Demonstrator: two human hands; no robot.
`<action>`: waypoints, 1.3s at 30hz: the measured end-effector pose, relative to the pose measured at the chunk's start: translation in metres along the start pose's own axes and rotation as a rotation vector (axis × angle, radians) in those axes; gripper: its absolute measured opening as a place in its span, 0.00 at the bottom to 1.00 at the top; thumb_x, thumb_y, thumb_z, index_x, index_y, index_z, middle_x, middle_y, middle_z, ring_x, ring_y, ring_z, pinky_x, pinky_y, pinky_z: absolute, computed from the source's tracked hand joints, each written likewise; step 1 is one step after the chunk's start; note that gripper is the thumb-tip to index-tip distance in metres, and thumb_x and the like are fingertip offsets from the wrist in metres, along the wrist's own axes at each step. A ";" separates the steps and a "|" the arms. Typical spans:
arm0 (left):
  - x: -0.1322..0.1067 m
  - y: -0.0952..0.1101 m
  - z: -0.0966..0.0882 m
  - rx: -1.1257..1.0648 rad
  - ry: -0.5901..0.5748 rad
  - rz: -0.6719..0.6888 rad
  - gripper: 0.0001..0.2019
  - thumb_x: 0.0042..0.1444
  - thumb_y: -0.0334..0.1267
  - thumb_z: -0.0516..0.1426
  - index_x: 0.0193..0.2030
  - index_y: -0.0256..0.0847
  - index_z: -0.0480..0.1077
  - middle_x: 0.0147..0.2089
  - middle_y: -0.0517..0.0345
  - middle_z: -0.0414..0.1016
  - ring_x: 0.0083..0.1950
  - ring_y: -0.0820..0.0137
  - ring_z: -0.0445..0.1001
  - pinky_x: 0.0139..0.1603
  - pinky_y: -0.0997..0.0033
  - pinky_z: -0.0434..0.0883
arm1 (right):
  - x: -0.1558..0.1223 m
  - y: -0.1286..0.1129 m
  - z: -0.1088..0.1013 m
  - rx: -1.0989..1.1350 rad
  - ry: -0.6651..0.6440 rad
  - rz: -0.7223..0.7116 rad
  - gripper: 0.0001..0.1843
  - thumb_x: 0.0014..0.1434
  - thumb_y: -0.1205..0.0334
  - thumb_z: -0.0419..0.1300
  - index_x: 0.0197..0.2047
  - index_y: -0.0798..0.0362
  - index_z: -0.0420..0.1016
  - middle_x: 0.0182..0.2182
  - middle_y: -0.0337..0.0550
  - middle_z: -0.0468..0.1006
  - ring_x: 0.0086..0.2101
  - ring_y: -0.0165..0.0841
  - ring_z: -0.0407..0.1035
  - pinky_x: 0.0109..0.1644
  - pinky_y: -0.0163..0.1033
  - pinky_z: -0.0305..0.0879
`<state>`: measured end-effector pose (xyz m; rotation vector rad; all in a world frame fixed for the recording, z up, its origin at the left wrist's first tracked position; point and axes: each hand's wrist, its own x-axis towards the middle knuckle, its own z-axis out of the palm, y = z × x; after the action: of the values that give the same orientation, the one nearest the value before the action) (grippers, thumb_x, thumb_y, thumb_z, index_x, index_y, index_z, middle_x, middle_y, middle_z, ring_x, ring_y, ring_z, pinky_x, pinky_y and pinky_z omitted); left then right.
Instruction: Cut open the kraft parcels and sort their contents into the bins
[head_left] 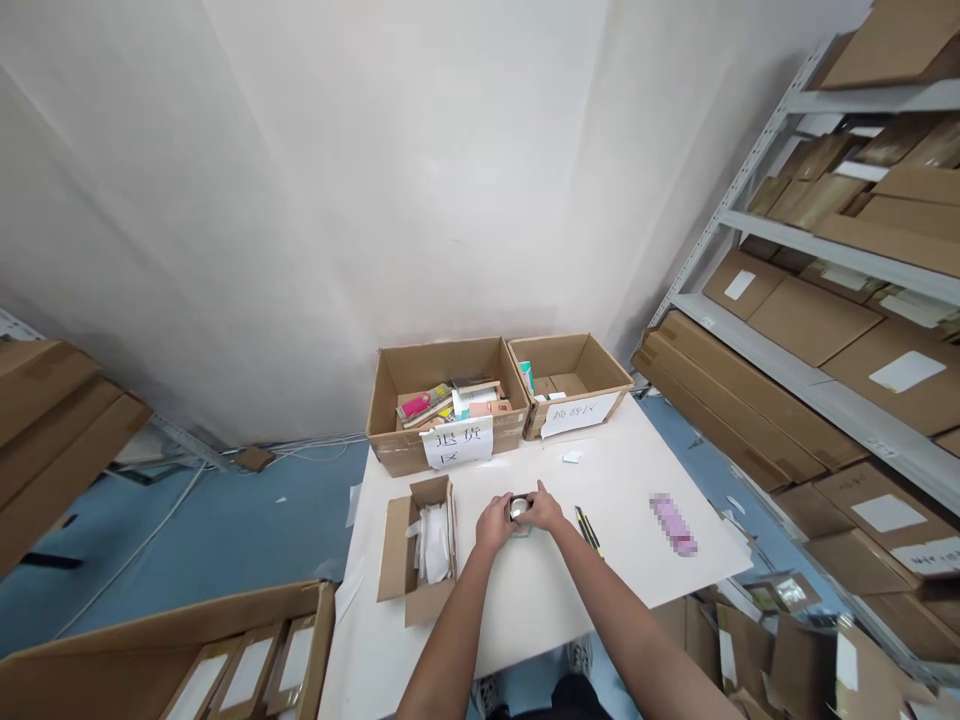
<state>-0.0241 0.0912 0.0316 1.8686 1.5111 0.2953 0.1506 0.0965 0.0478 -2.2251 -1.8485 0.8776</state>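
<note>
- Both hands, left (493,525) and right (543,509), grip a small box (521,530) from either side, over the near-middle part of the tabletop (540,600).
- A round, pale piece (518,508) shows in its open top — possibly a jar or lid, too small to tell.
- Left of the hands stands an opened carton (397,550), flaps out, with white wrapping (433,545) inside.
- To the right lies a yellow-and-black cutter (589,530); farther right, a blurred pink item (673,523).
- Behind, side by side, sit two signed cardboard bins — the left (397,460) fuller than the right (570,352).
</note>
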 end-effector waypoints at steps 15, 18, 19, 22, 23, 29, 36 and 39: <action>-0.005 0.000 0.006 -0.066 0.047 -0.001 0.35 0.48 0.34 0.67 0.65 0.47 0.67 0.63 0.56 0.74 0.61 0.64 0.75 0.57 0.72 0.69 | -0.008 -0.012 -0.001 -0.193 0.036 -0.082 0.22 0.41 0.55 0.75 0.42 0.48 0.87 0.68 0.53 0.69 0.57 0.53 0.73 0.56 0.49 0.71; -0.009 0.004 0.007 -0.024 0.029 -0.021 0.36 0.51 0.35 0.66 0.67 0.51 0.65 0.61 0.57 0.74 0.57 0.64 0.77 0.53 0.72 0.70 | -0.007 -0.016 -0.008 -0.219 -0.029 -0.101 0.20 0.39 0.54 0.77 0.38 0.49 0.87 0.70 0.52 0.66 0.58 0.53 0.73 0.56 0.48 0.72; -0.011 0.005 0.008 -0.007 0.025 -0.037 0.35 0.50 0.36 0.66 0.67 0.51 0.66 0.60 0.57 0.74 0.55 0.64 0.78 0.52 0.72 0.70 | -0.007 -0.017 -0.010 -0.234 -0.036 -0.140 0.21 0.39 0.54 0.77 0.38 0.50 0.87 0.71 0.52 0.64 0.59 0.53 0.72 0.57 0.48 0.71; -0.014 0.008 0.009 0.044 0.030 -0.085 0.36 0.49 0.39 0.68 0.66 0.52 0.67 0.58 0.55 0.74 0.54 0.62 0.78 0.51 0.70 0.71 | -0.010 -0.022 -0.019 -0.262 -0.028 -0.244 0.20 0.38 0.55 0.77 0.36 0.53 0.86 0.72 0.53 0.63 0.61 0.54 0.69 0.57 0.47 0.71; -0.014 0.009 0.009 0.055 0.033 -0.100 0.37 0.48 0.41 0.69 0.66 0.52 0.67 0.58 0.55 0.74 0.55 0.61 0.78 0.51 0.69 0.71 | -0.012 -0.023 -0.024 -0.248 -0.013 -0.258 0.20 0.38 0.54 0.77 0.35 0.53 0.85 0.72 0.54 0.63 0.60 0.54 0.70 0.56 0.47 0.71; -0.013 0.013 0.006 0.068 0.030 -0.148 0.40 0.47 0.49 0.71 0.67 0.49 0.67 0.59 0.50 0.74 0.58 0.55 0.77 0.55 0.65 0.70 | -0.033 -0.039 -0.095 0.141 0.165 -0.274 0.20 0.40 0.51 0.74 0.35 0.49 0.76 0.55 0.49 0.81 0.46 0.43 0.77 0.47 0.41 0.69; -0.021 0.040 -0.006 0.128 -0.024 -0.127 0.51 0.44 0.47 0.72 0.75 0.49 0.58 0.75 0.41 0.59 0.73 0.44 0.61 0.65 0.54 0.66 | -0.060 -0.072 -0.196 0.570 0.369 -0.423 0.25 0.45 0.43 0.72 0.35 0.48 0.67 0.30 0.34 0.75 0.33 0.34 0.68 0.38 0.37 0.64; -0.031 0.046 -0.032 0.045 -0.039 -0.011 0.63 0.36 0.45 0.75 0.79 0.47 0.49 0.81 0.39 0.46 0.79 0.40 0.49 0.72 0.46 0.59 | -0.078 -0.078 -0.215 0.628 0.439 -0.440 0.26 0.46 0.42 0.73 0.35 0.48 0.65 0.30 0.34 0.74 0.33 0.34 0.67 0.38 0.37 0.63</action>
<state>-0.0162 0.0716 0.0921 1.8899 1.5124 0.2203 0.1838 0.1001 0.2874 -1.4176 -1.4898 0.6834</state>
